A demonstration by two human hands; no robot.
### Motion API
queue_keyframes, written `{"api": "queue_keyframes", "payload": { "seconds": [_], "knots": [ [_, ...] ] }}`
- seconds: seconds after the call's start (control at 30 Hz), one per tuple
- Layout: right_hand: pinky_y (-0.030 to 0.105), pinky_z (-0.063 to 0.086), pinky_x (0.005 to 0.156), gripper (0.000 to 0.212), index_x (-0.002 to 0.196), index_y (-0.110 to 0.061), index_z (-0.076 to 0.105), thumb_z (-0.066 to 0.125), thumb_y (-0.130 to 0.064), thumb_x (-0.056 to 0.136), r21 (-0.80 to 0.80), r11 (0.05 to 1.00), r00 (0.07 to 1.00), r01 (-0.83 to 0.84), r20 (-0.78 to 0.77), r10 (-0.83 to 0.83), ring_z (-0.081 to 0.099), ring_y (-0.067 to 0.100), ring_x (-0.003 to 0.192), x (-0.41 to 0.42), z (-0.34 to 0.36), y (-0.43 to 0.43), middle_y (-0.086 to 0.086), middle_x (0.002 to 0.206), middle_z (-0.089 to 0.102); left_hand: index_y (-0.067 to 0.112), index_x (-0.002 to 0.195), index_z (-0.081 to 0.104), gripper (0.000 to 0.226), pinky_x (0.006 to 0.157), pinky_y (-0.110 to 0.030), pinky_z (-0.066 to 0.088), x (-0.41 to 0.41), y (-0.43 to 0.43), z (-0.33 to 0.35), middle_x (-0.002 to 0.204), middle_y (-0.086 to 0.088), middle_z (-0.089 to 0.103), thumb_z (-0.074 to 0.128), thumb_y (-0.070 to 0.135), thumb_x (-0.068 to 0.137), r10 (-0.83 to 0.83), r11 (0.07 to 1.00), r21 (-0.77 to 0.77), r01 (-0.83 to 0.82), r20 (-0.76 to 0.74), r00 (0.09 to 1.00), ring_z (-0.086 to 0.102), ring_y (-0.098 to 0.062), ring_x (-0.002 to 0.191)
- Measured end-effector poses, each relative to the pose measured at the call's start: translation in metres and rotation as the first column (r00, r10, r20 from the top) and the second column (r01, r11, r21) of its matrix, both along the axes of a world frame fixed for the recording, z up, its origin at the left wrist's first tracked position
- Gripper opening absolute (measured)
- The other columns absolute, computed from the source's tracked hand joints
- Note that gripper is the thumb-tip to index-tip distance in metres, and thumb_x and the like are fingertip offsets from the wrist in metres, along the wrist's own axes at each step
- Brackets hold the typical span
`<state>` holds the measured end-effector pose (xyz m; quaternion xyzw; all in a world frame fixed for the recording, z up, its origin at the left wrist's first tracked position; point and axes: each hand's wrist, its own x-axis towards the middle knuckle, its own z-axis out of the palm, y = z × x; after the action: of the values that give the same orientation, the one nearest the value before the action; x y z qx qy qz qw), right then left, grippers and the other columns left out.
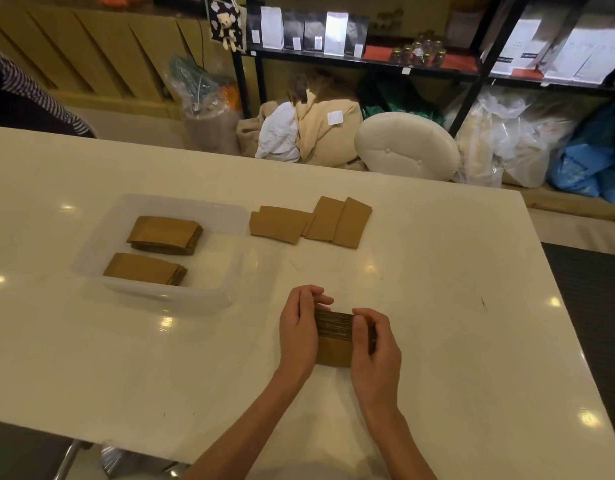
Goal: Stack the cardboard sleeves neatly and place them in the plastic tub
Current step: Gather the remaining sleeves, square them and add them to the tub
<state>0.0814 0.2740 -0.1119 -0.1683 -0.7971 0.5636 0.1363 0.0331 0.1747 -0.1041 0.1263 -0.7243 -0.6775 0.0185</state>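
Tub point(230, 271) at left holds two stacks; loose sleeves point(309, 221) lie beside it. Left hand point(299, 334) and right hand point(375, 344) clamp a stack point(334, 336) on the table point(455, 306); light, stiff, likely to fan unless gripped by its ends.

Plastic tub point(230, 292): one, clear, on the white surface point(437, 306).
Stacks of cardboard sleeves inside the tub: two, a far stack point(165, 234) and a near stack point(145, 269); sleeves per stack cannot be counted.
Loose sleeves point(309, 221) lying flat on the surface: about four, overlapping, exact count uncertain.
Held stack point(335, 337): one.
Hands: two, left hand point(299, 332) and right hand point(377, 351).
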Motion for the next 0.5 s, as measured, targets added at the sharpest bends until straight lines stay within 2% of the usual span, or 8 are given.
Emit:
{"api": "queue_keyframes", "payload": {
  "seconds": [0.07,0.1,0.17,0.23,0.33,0.37,0.43,0.5],
  "knots": [
    [0.020,0.052,0.074,0.010,0.102,-0.037,0.058,0.050,-0.041,0.098,0.131,0.991,1.000,-0.020,0.003,0.020,0.062,0.001,0.091,-0.004,0.000,0.000,-0.022,0.094,0.063,0.016,0.099,0.063,0.031,0.069,-0.019,0.054,-0.003,0.002,0.001,0.089,0.002,0.074,0.034,0.024,0.107,0.017,1.000,-0.019,-0.017,0.018,1.000,0.069,-0.009,0.083],
    [0.020,0.052,0.071,0.005,0.097,-0.037,0.057,0.052,-0.038,0.098,0.144,0.989,1.000,-0.014,0.017,0.011,0.062,0.002,0.087,-0.008,0.001,0.001,-0.021,0.090,0.063,0.017,0.099,0.063,0.031,0.070,-0.018,0.053,-0.004,0.002,0.002,0.090,0.004,0.074,0.034,0.025,0.107,0.009,0.999,-0.036,-0.008,0.037,0.999,0.068,-0.007,0.084],
    [0.019,0.050,0.064,0.013,0.086,-0.035,0.057,0.055,-0.030,0.098,0.109,0.994,0.997,0.014,0.068,-0.022,0.062,0.003,0.078,-0.017,0.005,0.005,-0.017,0.078,0.063,0.021,0.102,0.064,0.031,0.076,-0.018,0.048,-0.005,0.001,0.009,0.096,0.008,0.073,0.034,0.030,0.106,-0.053,0.994,-0.090,0.061,0.093,0.994,0.066,-0.005,0.092],
    [0.019,0.047,0.061,0.019,0.078,-0.028,0.061,0.055,-0.028,0.097,-0.011,0.999,0.986,0.033,0.161,-0.031,0.059,0.003,0.069,-0.027,0.012,0.012,-0.010,0.074,0.065,0.026,0.109,0.065,0.034,0.085,-0.019,0.046,-0.004,-0.007,0.023,0.107,0.013,0.070,0.035,0.041,0.104,-0.196,0.970,-0.118,0.212,0.136,0.971,0.063,-0.005,0.104],
    [0.033,0.049,0.066,0.031,0.079,-0.012,0.069,0.054,-0.034,0.095,-0.209,0.977,0.936,0.043,0.351,0.033,0.061,0.017,0.071,-0.034,0.024,0.027,0.009,0.077,0.068,0.030,0.135,0.051,0.043,0.099,-0.025,0.048,0.004,-0.031,0.047,0.136,0.013,0.057,0.045,0.051,0.097,-0.522,0.853,0.065,0.518,0.053,0.851,0.054,0.001,0.123],
    [0.037,0.050,0.067,0.033,0.085,-0.006,0.070,0.054,-0.034,0.095,-0.320,0.946,0.912,0.045,0.399,0.092,0.062,0.021,0.072,-0.034,0.030,0.029,0.015,0.080,0.068,0.030,0.143,0.042,0.054,0.105,-0.029,0.046,0.007,-0.038,0.054,0.145,0.013,0.050,0.055,0.049,0.094,-0.610,0.787,0.105,0.608,-0.014,0.792,0.047,0.000,0.131],
    [0.039,0.052,0.069,0.035,0.095,0.000,0.070,0.053,-0.031,0.096,-0.545,0.838,0.874,0.030,0.421,0.242,0.066,0.027,0.075,-0.028,0.038,0.028,0.023,0.086,0.070,0.027,0.151,0.029,0.093,0.114,-0.036,0.037,0.017,-0.046,0.061,0.154,0.010,0.035,0.077,0.043,0.073,-0.707,0.693,0.073,0.717,-0.123,0.696,0.033,-0.009,0.143],
    [0.037,0.056,0.068,0.031,0.102,-0.003,0.071,0.048,-0.024,0.101,-0.726,0.687,0.855,0.040,0.381,0.352,0.071,0.026,0.078,-0.019,0.047,0.020,0.018,0.088,0.074,0.031,0.150,0.027,0.111,0.116,-0.043,0.033,0.023,-0.041,0.064,0.154,0.005,0.029,0.089,0.026,0.058,-0.731,0.676,-0.041,0.735,-0.165,0.663,0.031,-0.018,0.144]
  ]
}}
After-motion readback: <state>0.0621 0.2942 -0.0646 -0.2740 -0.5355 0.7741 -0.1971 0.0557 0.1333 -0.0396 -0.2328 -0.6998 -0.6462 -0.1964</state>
